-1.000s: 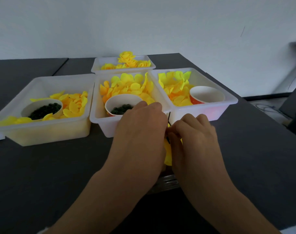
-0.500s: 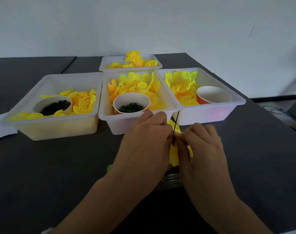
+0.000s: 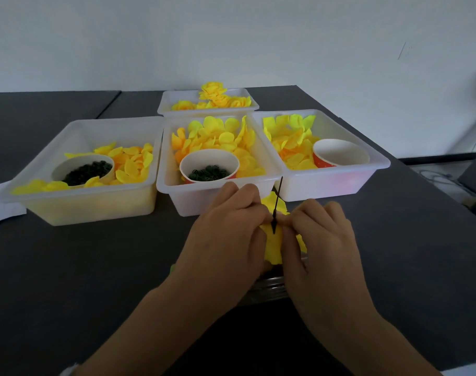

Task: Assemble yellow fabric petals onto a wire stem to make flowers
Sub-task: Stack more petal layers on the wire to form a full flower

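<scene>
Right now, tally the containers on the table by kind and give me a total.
White plastic bins: 4, left, middle, right, back
Paper cups: 3, in the left bin, the middle bin, the right bin
Total: 7

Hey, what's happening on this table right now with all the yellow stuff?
A person is building a fabric flower by hand. The left hand and right hand meet over the dark table, pinching a thin dark wire stem with yellow petals gathered round it. Behind the hands stand three white bins of loose petals, the middle bin nearest; two hold cups of small dark rings. A fourth bin farther back holds what look like finished flowers.
</scene>
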